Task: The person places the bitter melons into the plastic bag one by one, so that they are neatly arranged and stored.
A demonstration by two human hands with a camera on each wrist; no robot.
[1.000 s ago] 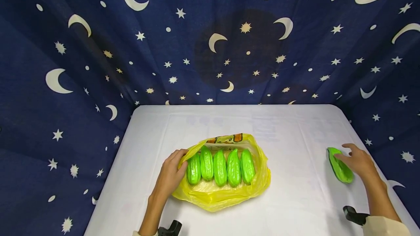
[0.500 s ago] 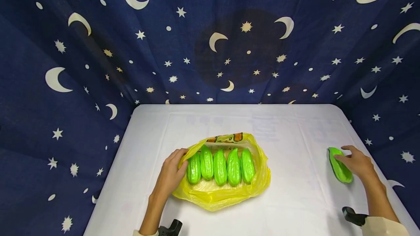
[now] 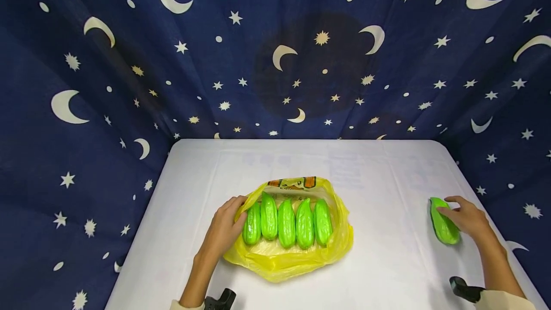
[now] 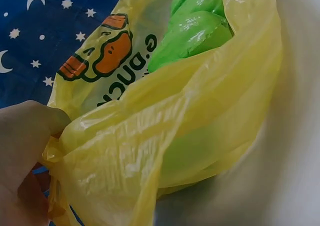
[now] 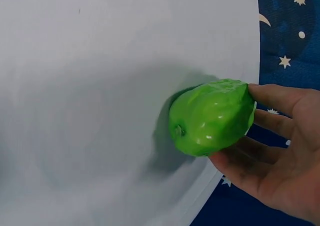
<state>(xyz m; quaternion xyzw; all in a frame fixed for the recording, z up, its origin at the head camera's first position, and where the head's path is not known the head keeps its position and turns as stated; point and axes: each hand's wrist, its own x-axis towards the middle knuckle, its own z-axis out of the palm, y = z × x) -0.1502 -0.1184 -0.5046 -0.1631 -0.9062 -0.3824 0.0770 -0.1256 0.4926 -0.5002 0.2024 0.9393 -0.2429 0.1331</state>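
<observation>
My left hand grips the left rim of a yellow plastic bag that lies with its mouth spread. Inside, several glossy green elongated vegetables lie side by side. The left wrist view shows the bag's film bunched in the fingers, and a printed duck face on its inner wall. Far to the right, my right hand holds one more long green vegetable between thumb and fingers. Up close, that vegetable has a lumpy, shiny skin and a small stem mark. Whether it touches the table I cannot tell.
A white-covered table carries everything, its right edge close beside the right hand. Dark blue cloth with moons and stars hangs behind and along both sides. Black wrist mounts sit on both forearms.
The vegetable in my right hand has turned slightly, showing a more rounded side, and the hand has shifted a little left. My left hand stays on the bag. The head view has shifted slightly.
</observation>
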